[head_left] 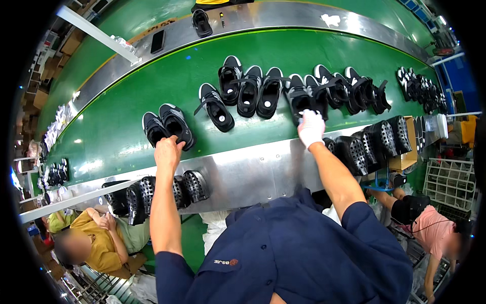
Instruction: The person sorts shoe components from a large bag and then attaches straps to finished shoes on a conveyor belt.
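Note:
My bare left hand (168,152) is at the heels of two black-and-grey shoes (177,125) side by side on the green belt. Its fingers close at the heel of the right one. My right hand (311,127), in a white glove, closes on the heel of another black shoe (299,93); the glove hides part of that heel. Between my hands a single shoe (215,109) with its strap out to the side stands next to several more black shoes (248,91). Further shoes (354,91) stand to the right of my gloved hand.
A metal ledge (253,172) runs along my side, with perforated black shoe lasts (195,186) at left and more lasts (352,154) at right, beside a cardboard box (405,161). Across the belt lie a phone (158,41) and a shoe (202,23). People sit nearby on both sides.

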Motion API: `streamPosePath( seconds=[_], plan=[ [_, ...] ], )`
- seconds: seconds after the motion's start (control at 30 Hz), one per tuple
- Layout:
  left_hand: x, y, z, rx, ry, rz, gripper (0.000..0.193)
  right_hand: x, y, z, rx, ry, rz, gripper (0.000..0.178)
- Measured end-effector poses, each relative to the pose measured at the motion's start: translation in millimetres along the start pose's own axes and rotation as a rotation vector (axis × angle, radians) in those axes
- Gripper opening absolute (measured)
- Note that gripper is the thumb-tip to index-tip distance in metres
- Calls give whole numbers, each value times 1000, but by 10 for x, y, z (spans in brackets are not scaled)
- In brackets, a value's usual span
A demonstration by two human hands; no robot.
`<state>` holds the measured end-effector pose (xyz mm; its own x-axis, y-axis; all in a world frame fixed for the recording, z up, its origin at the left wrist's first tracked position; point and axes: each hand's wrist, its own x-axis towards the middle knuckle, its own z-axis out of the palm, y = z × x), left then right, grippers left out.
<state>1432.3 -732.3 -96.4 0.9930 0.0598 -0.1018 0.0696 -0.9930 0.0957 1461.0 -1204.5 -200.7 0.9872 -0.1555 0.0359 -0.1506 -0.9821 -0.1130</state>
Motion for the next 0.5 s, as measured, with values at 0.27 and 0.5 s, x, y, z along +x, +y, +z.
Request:
streamPosePath(
  seconds=[0.27,0.5],
  plan=[
    [371,-785,653,282,-129,-120,41,647,325,-198,-265,-109,178,23],
    [152,1251,576,-139,103,261,58,329,-1406,-599,1,-263,-194,77]
  ],
)
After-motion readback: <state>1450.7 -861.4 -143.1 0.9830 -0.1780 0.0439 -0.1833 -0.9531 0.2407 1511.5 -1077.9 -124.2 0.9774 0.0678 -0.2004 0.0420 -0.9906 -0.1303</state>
